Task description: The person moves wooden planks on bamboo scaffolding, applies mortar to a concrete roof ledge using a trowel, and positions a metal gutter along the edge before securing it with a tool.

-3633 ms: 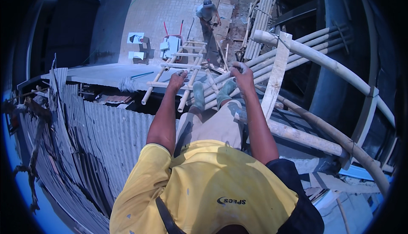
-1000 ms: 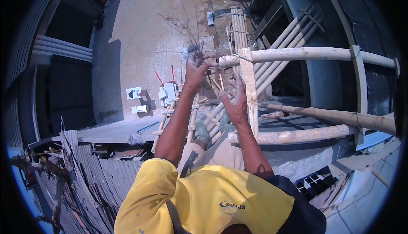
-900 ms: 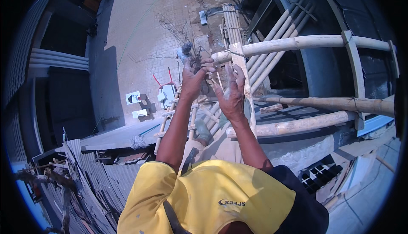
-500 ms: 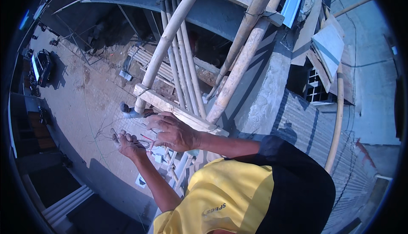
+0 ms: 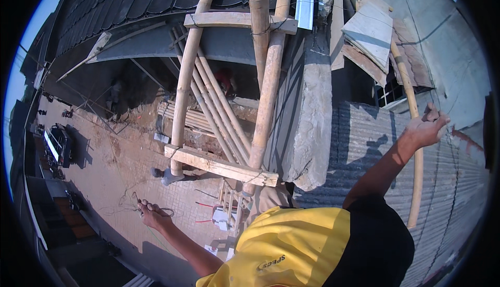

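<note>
My left hand [image 5: 152, 215] is out at the lower left, its fingers closed round a loose tangle of thin wire [image 5: 167, 212]. Loops of that wire stick out on both sides of the fist. Far to the right, my right hand [image 5: 428, 126] is raised over the corrugated roofing with its fingers bent and pressed together. Whatever it may pinch is too thin to make out. Between the hands stands a bamboo frame [image 5: 183, 86] with a lower wooden crosspiece [image 5: 221, 166] and an upper one [image 5: 229, 19], both tied on with dark bindings.
A rough concrete wall top [image 5: 311, 130] runs beside the frame. Corrugated sheets [image 5: 359, 146] and a long bamboo pole [image 5: 415, 172] lie right of it. Far below, a person [image 5: 166, 175] is on the paved ground, near bamboo poles [image 5: 187, 117]. Dark roof tiles [image 5: 130, 0] rise ahead.
My right hand has left the wire tangle by my left hand and swung far out to the right. The left hand keeps the wire, slightly lower. The view has turned.
</note>
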`<move>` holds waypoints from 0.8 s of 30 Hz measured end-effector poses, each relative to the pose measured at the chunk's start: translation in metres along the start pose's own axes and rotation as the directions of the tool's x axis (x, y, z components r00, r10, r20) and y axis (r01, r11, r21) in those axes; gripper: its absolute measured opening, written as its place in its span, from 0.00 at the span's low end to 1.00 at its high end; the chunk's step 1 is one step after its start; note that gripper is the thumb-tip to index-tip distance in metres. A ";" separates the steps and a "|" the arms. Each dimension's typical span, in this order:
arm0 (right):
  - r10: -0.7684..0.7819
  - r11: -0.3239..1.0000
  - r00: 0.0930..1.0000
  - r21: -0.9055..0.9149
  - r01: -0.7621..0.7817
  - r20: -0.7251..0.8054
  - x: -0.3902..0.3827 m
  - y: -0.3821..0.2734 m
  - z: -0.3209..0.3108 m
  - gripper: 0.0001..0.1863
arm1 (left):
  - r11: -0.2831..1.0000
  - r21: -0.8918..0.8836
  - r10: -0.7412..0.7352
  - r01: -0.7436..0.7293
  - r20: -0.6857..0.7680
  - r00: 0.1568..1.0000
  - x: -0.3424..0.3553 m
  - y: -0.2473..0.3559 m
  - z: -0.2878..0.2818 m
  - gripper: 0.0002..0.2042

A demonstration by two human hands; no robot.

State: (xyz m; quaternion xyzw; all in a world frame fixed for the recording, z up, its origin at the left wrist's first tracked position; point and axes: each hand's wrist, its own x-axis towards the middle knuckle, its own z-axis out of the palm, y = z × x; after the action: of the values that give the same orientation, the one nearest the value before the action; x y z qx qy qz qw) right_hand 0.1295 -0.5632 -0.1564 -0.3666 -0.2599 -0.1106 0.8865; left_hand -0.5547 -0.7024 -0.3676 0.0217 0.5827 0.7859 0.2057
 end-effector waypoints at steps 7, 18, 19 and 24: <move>-0.367 0.390 0.566 -0.430 0.814 0.738 -0.065 -0.022 -0.037 0.11 | 0.969 -0.164 0.207 -0.184 0.137 0.969 -0.077 0.073 0.077 0.18; 0.671 0.242 0.512 -0.812 0.531 0.535 -0.226 0.123 -0.164 0.12 | 0.842 -0.475 0.452 -0.258 0.357 0.817 -0.109 0.130 0.132 0.13; 0.720 0.215 0.508 -0.848 0.484 0.472 -0.238 0.129 -0.166 0.12 | 0.835 -0.459 0.475 -0.303 0.322 0.819 -0.113 0.128 0.135 0.13; 0.648 0.250 0.619 -0.892 0.377 0.443 -0.274 0.147 -0.177 0.09 | 0.637 -0.129 0.749 -0.760 0.337 0.571 -0.084 0.136 0.163 0.15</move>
State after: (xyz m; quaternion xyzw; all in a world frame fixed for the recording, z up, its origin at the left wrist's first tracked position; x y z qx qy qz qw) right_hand 0.0233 -0.5834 -0.4972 -0.8533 -0.4454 0.0152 0.2707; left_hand -0.4739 -0.6157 -0.1729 0.4141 0.4812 0.7713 -0.0460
